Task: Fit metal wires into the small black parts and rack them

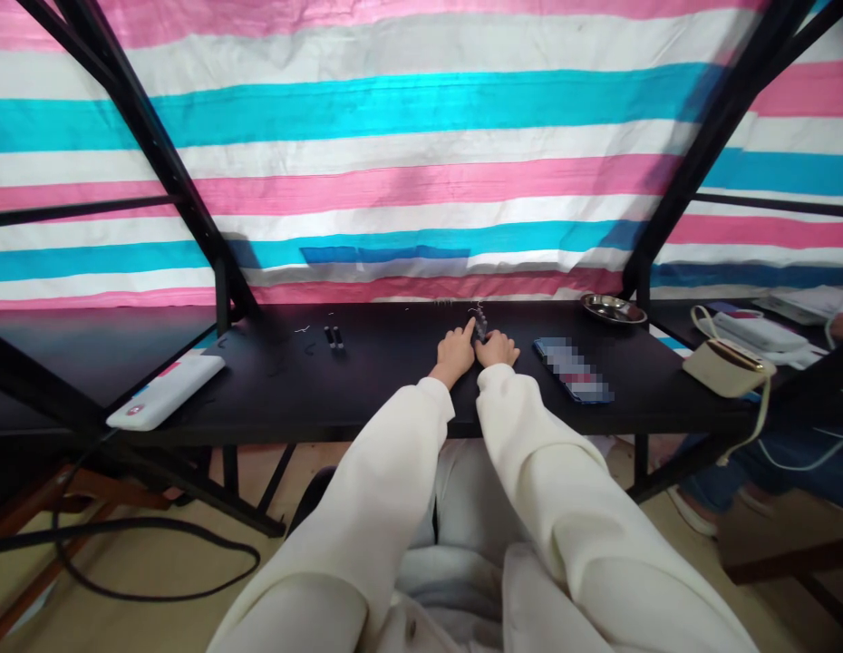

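On the table (pixel 292 390), my left hand (pixel 455 352) and right hand (pixel 499 350) likely arrange the dark strand (pixel 481 321); grips: can't tell; next needs precision.

Pink, white and turquoise stripes cross the sheet (pixel 421 100) filling the upper frame, with a black bar (pixel 159 154) at upper left, a black counter (pixel 381 390) and dark grey small object (pixel 481 324) at centre, white sleeves (pixel 373 490) at lower centre, and a silver dish (pixel 613 309) and beige pouch (pixel 724 368) at right
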### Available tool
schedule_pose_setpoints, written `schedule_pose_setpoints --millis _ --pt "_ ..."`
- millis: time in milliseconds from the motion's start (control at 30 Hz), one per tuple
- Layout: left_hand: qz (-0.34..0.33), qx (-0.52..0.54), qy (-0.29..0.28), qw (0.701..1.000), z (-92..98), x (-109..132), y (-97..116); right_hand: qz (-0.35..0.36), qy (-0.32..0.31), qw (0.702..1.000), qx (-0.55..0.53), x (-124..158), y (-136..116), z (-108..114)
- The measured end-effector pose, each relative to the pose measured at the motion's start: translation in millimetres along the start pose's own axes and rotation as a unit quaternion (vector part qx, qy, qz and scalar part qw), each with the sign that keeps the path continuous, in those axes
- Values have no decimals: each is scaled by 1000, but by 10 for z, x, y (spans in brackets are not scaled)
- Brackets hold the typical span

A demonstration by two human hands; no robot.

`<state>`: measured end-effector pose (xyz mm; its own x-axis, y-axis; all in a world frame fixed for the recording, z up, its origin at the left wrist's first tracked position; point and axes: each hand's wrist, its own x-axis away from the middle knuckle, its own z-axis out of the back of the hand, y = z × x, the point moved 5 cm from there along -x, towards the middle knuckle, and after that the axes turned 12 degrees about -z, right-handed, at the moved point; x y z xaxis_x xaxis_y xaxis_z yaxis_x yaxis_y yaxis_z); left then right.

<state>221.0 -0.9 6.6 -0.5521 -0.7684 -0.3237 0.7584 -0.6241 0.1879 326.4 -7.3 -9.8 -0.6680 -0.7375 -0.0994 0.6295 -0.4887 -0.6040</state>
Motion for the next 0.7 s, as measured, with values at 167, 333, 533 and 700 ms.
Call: schedule_pose_setpoints --millis 167,333,533,700 --pt "6 -14 -5 1000 -40 -22 -14 10 7 1000 -2 -40 -9 -24" --pt "13 -18 26 999 16 12 -45 16 9 1000 2 -62 -24 -35" --pt "43 28 60 997 91 82 -78 19 4 1000 11 -65 -39 -15" --pt "41 85 109 990 215 265 -284 23 -10 1000 19 -50 -36 2"
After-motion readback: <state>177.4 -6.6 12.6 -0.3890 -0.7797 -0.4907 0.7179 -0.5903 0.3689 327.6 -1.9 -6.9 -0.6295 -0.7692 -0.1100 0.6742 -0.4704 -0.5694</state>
